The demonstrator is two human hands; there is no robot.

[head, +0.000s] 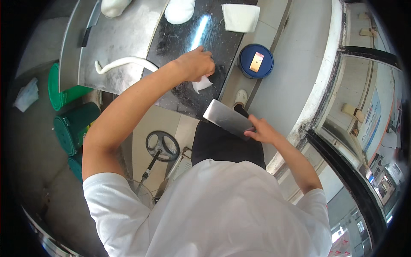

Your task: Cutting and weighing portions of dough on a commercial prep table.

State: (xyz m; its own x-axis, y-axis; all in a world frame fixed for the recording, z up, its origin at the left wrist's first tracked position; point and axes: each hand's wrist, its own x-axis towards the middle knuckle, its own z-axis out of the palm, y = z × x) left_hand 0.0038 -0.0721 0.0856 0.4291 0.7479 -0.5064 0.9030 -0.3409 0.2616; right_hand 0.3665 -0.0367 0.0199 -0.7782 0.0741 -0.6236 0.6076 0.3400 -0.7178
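Note:
My left hand (196, 65) is closed over the black worktop (171, 41). A small white piece (202, 84) sticks out beneath its fingers; whether it is dough or cloth I cannot tell. A long white rope of dough (123, 60) lies on the steel tabletop (128, 35), and its near part passes out of sight behind my left forearm. In my right hand (264, 128) is a broad-bladed cleaver (228, 118), held beside the worktop's near corner above my lap. Its handle is mostly hidden in my fingers.
White dough lumps (179, 11) and a folded white cloth (240, 17) lie farther back. A black-handled knife (86, 37) rests by the steel side panel (69, 48). A blue lidded bucket (243, 53), green buckets (64, 135) and a spoked wheel (176, 146) stand around.

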